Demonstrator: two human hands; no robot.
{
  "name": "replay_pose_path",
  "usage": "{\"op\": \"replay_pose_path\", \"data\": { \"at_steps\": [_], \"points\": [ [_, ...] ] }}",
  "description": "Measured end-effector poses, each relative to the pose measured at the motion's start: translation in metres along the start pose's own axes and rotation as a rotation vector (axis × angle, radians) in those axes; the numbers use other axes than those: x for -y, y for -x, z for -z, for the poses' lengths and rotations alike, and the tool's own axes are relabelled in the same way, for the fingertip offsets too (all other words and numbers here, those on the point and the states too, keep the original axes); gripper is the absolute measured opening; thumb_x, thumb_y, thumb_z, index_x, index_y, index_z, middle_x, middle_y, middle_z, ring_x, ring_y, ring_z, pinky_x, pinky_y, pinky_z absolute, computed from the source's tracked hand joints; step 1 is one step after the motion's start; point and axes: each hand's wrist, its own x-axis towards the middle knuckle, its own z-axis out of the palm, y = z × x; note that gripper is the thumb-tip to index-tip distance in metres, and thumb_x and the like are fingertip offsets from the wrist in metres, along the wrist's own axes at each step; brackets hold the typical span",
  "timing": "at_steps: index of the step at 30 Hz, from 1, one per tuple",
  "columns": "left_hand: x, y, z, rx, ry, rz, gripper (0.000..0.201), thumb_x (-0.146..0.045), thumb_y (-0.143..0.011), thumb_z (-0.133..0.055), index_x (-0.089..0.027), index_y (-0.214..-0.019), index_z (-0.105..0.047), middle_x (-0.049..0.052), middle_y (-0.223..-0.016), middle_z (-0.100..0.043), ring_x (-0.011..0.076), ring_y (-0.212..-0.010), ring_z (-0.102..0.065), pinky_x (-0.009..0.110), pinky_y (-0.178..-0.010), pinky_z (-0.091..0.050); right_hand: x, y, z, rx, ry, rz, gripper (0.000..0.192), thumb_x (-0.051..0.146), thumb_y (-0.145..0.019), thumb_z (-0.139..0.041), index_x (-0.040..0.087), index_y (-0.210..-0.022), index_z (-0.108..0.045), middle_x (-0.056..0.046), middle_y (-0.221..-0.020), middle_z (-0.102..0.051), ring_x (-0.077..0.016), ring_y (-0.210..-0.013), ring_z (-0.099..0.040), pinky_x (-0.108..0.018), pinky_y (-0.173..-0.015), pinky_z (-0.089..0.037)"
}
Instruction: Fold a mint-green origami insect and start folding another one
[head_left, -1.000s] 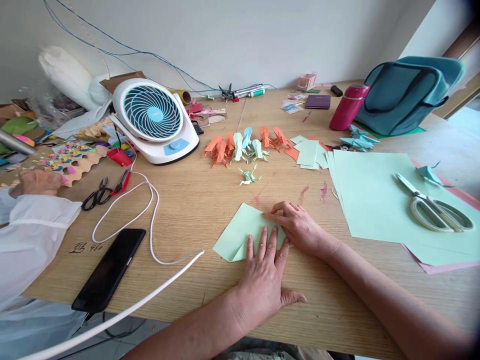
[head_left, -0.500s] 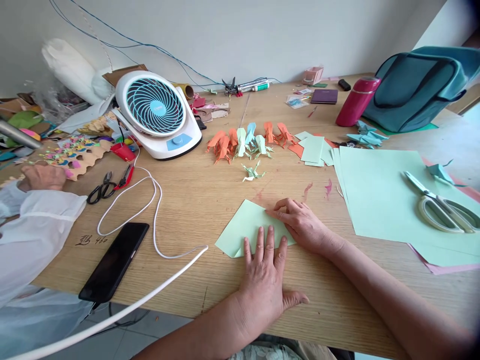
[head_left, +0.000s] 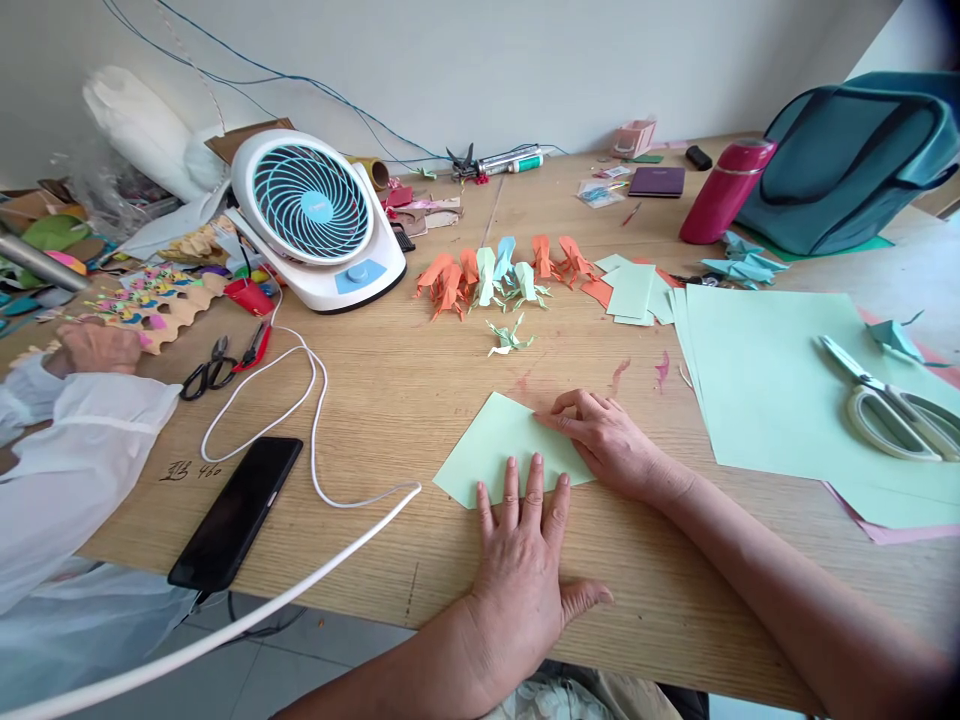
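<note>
A pale green sheet of paper (head_left: pixel 491 440) lies folded on the wooden table in front of me, one corner pointing away. My left hand (head_left: pixel 521 550) rests flat with fingers spread, its fingertips on the paper's near edge and the thumb out to the right. With curled fingers, my right hand (head_left: pixel 611 440) pinches the paper at its right side; the fingertips' undersides are hidden. Beyond the sheet stands a small green origami figure (head_left: pixel 510 336), and behind that a row of orange, green and blue folded figures (head_left: pixel 486 277).
Large green sheets (head_left: pixel 765 380) with scissors (head_left: pixel 874 400) lie right. A fan (head_left: pixel 315 215), a phone (head_left: pixel 236 515) and a white cable (head_left: pixel 322 400) are left. A co-worker's hand (head_left: pixel 97 345) is far left. A pink bottle (head_left: pixel 726 190) stands by a teal bag (head_left: pixel 847 170).
My left hand has slid slightly left and toward me along the paper's near edge, and the small raised flap there now lies flat. My right hand keeps its place on the paper.
</note>
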Motion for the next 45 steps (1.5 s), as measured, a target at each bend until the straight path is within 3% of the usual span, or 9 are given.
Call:
{"op": "replay_pose_path", "data": {
  "at_steps": [5,14,20,23,25,28,33,38,45],
  "points": [
    [-0.002,0.002,0.000,-0.008,0.003,0.038,0.096,-0.077,-0.082,-0.043,-0.025,-0.157,-0.014,0.012,-0.164,-0.008,0.0476,-0.147,-0.009,0.078,-0.107,-0.020,0.000,0.000,0.001,0.006,-0.007,0.007,0.052,0.004,-0.089,-0.044,0.025,-0.134,-0.060,-0.013,-0.117,-0.057,-0.0241,-0.099,-0.057,-0.040,-0.085,-0.045],
    [-0.004,0.005,-0.003,-0.065,-0.016,0.051,0.096,-0.081,-0.082,-0.037,-0.024,-0.156,-0.018,0.014,-0.163,-0.015,0.0469,-0.146,-0.012,0.078,-0.106,-0.020,0.001,-0.001,0.000,-0.012,-0.015,0.007,0.047,0.009,-0.091,-0.046,0.023,-0.133,-0.060,-0.013,-0.115,-0.058,-0.0233,-0.099,-0.059,-0.039,-0.084,-0.045],
    [-0.003,0.004,-0.003,-0.074,-0.037,0.043,0.094,-0.077,-0.082,-0.044,-0.024,-0.156,-0.022,0.014,-0.163,-0.016,0.0473,-0.146,-0.015,0.077,-0.105,-0.024,0.005,-0.001,0.004,-0.040,-0.084,-0.023,0.044,0.010,-0.095,-0.040,0.022,-0.131,-0.062,-0.013,-0.114,-0.059,-0.0226,-0.098,-0.061,-0.040,-0.086,-0.048],
    [-0.003,0.004,-0.004,-0.090,-0.033,0.044,0.092,-0.076,-0.083,-0.044,-0.024,-0.156,-0.023,0.014,-0.163,-0.015,0.0472,-0.146,-0.015,0.077,-0.105,-0.024,0.004,0.003,0.012,-0.139,-0.255,-0.113,0.041,0.013,-0.098,-0.037,0.023,-0.130,-0.061,-0.011,-0.111,-0.060,-0.0194,-0.094,-0.062,-0.036,-0.084,-0.051],
    [-0.003,0.004,-0.004,-0.102,-0.029,0.042,0.091,-0.074,-0.084,-0.046,-0.024,-0.156,-0.022,0.014,-0.163,-0.015,0.0470,-0.146,-0.014,0.077,-0.105,-0.024,0.004,0.006,0.019,-0.280,-0.333,-0.225,0.038,0.016,-0.099,-0.037,0.023,-0.128,-0.060,-0.009,-0.107,-0.062,-0.0175,-0.088,-0.063,-0.034,-0.081,-0.052],
    [-0.003,0.005,-0.005,-0.118,-0.032,0.033,0.091,-0.070,-0.083,-0.051,-0.025,-0.156,-0.020,0.012,-0.164,-0.014,0.0469,-0.146,-0.013,0.077,-0.106,-0.024,0.012,0.005,0.024,-0.455,-0.310,-0.302,0.035,0.017,-0.100,-0.038,0.023,-0.125,-0.061,-0.008,-0.106,-0.062,-0.0181,-0.088,-0.064,-0.035,-0.081,-0.052],
    [-0.003,0.004,-0.007,-0.121,-0.035,0.035,0.088,-0.073,-0.084,-0.047,-0.023,-0.154,-0.029,0.014,-0.161,-0.023,0.0482,-0.145,-0.015,0.079,-0.105,-0.021,0.048,-0.019,0.003,-0.287,-0.247,-0.159,0.042,0.011,-0.097,-0.037,0.021,-0.135,-0.052,-0.012,-0.116,-0.058,-0.0220,-0.106,-0.058,-0.038,-0.091,-0.051],
    [-0.003,0.002,-0.006,-0.086,-0.022,0.037,0.092,-0.078,-0.085,-0.034,-0.012,-0.149,-0.039,0.019,-0.153,-0.038,0.0469,-0.142,-0.025,0.076,-0.108,-0.022,0.064,-0.038,-0.026,-0.208,-0.150,-0.242,0.044,0.010,-0.095,-0.042,0.020,-0.138,-0.048,-0.013,-0.125,-0.056,-0.0255,-0.112,-0.054,-0.043,-0.094,-0.048],
    [-0.002,0.002,-0.004,-0.088,-0.034,0.047,0.097,-0.080,-0.084,-0.032,-0.008,-0.148,-0.039,0.020,-0.155,-0.035,0.0461,-0.142,-0.025,0.074,-0.108,-0.023,0.063,-0.037,-0.028,-0.140,0.032,-0.335,0.045,0.016,-0.095,-0.045,0.019,-0.139,-0.048,-0.013,-0.135,-0.054,-0.0265,-0.114,-0.051,-0.040,-0.096,-0.042]
  ]
}}
